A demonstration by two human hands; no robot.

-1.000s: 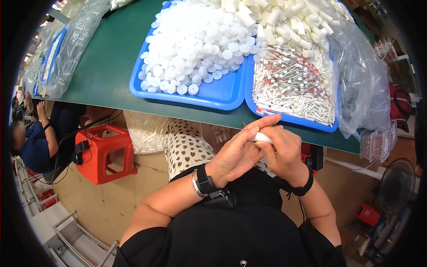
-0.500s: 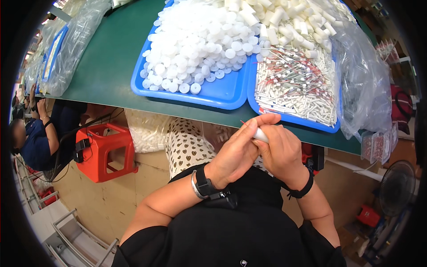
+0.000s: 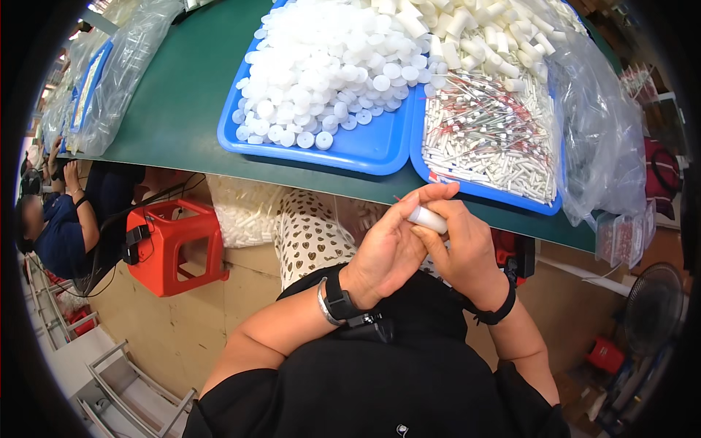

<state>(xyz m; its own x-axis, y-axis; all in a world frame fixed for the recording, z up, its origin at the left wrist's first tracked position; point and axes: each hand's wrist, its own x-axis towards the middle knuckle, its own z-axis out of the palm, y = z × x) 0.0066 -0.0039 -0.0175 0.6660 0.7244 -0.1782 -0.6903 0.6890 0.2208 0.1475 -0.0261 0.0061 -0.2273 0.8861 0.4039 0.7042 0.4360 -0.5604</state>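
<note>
Both hands meet just below the green table edge [image 3: 219, 157]: the left hand [image 3: 391, 244] and right hand [image 3: 460, 252] pinch closed around one small white tube [image 3: 427, 219], apparently in the assembling step. The next move probably needs a careful, straight push.

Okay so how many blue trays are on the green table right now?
3 at least. One blue tray of white round caps sits centre, a second tray of white tubes lies right of it, and a third shows under clear bags far left. More may be hidden.
</note>
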